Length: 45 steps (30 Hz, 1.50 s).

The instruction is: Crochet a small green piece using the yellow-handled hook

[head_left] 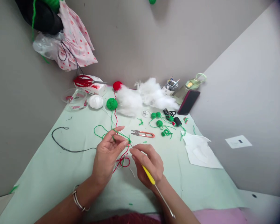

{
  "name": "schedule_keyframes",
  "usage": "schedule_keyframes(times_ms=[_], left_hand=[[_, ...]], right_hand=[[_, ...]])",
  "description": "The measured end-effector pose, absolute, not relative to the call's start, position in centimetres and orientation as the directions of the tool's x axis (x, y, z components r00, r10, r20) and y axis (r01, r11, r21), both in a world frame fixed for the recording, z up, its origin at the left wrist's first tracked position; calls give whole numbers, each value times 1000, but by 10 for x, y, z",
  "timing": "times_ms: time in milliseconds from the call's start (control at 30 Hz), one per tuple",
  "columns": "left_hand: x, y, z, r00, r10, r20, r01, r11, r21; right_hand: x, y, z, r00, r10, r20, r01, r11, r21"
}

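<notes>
My left hand point(110, 147) pinches a small bit of green crochet work point(129, 141) between thumb and finger, with green yarn looped over the raised index finger. That strand runs back to a green yarn ball point(112, 104). In my right hand point(149, 165) is a crochet hook with a yellow handle point(148, 175); its front tip meets the green piece, and its other metal end points down over my forearm. Red and white yarn tails point(123, 161) lie tangled below the fingers. Orange thread snips point(143, 133) lie just beyond my hands.
White stuffing point(151, 93), a red yarn ball point(117, 86) and a white yarn ball point(95, 101) stand at the back. Small green crocheted pieces point(159, 124) lie right of centre. A phone point(189, 102) leans near a bottle point(193, 83). Red scissors point(84, 81) rest on a box at back left.
</notes>
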<state>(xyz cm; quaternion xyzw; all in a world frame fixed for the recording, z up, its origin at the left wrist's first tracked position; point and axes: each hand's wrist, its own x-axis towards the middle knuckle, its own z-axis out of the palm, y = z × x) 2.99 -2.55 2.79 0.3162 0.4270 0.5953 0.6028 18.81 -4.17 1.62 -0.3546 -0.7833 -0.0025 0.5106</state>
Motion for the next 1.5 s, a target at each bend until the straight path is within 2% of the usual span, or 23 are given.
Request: schedule_keyframes(times_ms=[100,167,267,300,367,433,500,600,667,800,867,967,1033,1100,1233,1367,1500], left_hand=[[30,-28,29,-55,987,-148,-451,108,886],[31,-31,31,15,983,-184,-482,168,860],[32,-31,35,187,939,-287,-574,342,744],[32,-31,36,248,912,-327,-599,409,688],[31,-27,38,328,865,-379,-639,498,586],[28,-23,39,324,859,-396,-672,504,543],[26,-20,39,287,877,-385,-684,469,558],[25,-21,38,261,905,-337,-638,423,643],[27,-25,37,254,919,-302,-589,394,706],[31,-31,34,222,943,-249,-535,331,777],[33,-32,34,203,948,-243,-545,316,777],[34,-31,36,234,929,-288,-595,371,713],[34,-29,37,291,900,-324,-622,435,651],[34,-27,37,323,886,-334,-632,464,621],[31,-25,35,293,901,-319,-624,433,650],[28,-25,33,255,915,-314,-621,404,672],[28,-25,32,232,923,-308,-622,384,682]], right_hand=[[187,-39,17,-231,551,802,568,745,-349],[188,-39,18,-258,550,795,613,729,-305],[190,-40,19,-302,528,794,669,711,-218],[190,-40,20,-303,532,791,663,713,-227],[190,-41,22,-233,575,785,596,722,-352],[190,-40,26,-86,675,733,443,685,-579],[191,-37,29,8,805,594,245,574,-781],[191,-31,33,35,894,447,-16,448,-894],[190,-28,35,11,913,407,-43,407,-912],[186,-30,34,34,892,450,72,447,-892],[185,-33,30,19,842,538,208,523,-826],[184,-38,21,-98,724,683,434,649,-625],[184,-38,19,-150,695,704,446,683,-579],[185,-36,23,-85,751,655,364,636,-681],[188,-30,36,12,855,519,176,509,-843],[190,-29,40,23,904,427,88,423,-902],[189,-30,38,56,902,427,72,423,-903]])
